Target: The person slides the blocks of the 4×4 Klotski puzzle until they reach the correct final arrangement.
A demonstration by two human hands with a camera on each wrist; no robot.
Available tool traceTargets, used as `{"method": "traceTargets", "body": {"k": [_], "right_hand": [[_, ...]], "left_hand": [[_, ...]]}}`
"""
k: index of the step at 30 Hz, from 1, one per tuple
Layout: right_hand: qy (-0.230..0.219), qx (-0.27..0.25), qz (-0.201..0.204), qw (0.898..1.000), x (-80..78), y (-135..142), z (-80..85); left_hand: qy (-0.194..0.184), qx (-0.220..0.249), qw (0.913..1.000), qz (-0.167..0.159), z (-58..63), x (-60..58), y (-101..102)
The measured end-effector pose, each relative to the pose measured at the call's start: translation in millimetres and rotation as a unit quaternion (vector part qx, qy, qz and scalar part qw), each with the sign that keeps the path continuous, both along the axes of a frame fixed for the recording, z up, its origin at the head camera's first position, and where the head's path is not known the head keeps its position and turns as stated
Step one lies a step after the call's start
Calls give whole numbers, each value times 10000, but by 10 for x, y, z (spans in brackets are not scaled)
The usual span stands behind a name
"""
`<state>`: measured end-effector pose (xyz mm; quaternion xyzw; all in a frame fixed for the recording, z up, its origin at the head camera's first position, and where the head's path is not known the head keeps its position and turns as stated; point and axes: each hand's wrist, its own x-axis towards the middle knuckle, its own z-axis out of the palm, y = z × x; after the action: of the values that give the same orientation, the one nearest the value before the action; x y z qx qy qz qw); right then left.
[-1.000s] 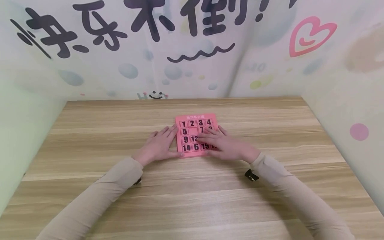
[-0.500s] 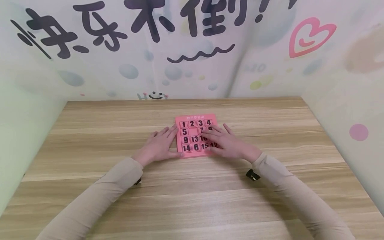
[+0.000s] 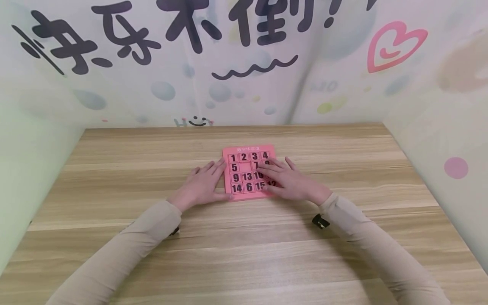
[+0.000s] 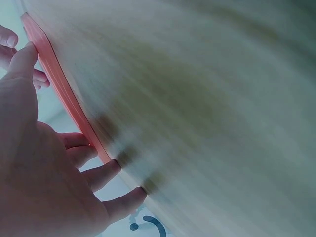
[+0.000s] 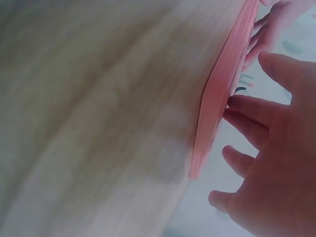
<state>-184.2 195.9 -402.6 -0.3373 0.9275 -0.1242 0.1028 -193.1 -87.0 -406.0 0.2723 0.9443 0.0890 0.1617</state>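
— How are you holding it?

— Loosely. My left hand (image 3: pixel 202 184) is spread wide, just left of centre in the head view, with the thumb at the board's (image 3: pixel 245 196) lower left corner and fingertips at its left edge. That's touching, not gripping.

— And your other one?

— My right hand (image 3: pixel 291 182) is spread too, fingers fairly straight over the board's right side. In the right wrist view two fingertips meet the board; how hard they press, I can't tell.

— Where does the board lie?

— Flat on the table (image 3: pixel 244 262), around the centre of the head view, between my hands.

— What do its tiles (image 3: pixel 247 177) read?

— Top row 1, 2, 3, 4; then 5, a bare slot (image 3: pixel 245 167), 7 and 8; then 9, 13 and tiles my fingers partly hide; 14, 6, 15, 12 at the bottom.

— Beyond that?

— My beige sleeves (image 3: pixel 145 228) run to the lower corners. Across the top stands the wall (image 3: pixel 129 99), with big dark characters (image 3: pixel 192 29) at upper left and centre.
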Motion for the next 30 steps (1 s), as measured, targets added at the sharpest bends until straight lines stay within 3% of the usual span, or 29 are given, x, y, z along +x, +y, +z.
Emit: {"method": "traceTargets", "body": {"k": [6, 14, 30], "right_hand": [[23, 6, 24, 10000, 8, -5, -3], [-55, -12, 378, 9993, 48, -68, -25], [-38, -107, 378, 9992, 65, -58, -24]], "left_hand": [[14, 19, 10000, 11, -6, 1, 2], [23, 19, 10000, -4, 2, 5, -4], [-42, 36, 10000, 30, 6, 4, -4]]}}
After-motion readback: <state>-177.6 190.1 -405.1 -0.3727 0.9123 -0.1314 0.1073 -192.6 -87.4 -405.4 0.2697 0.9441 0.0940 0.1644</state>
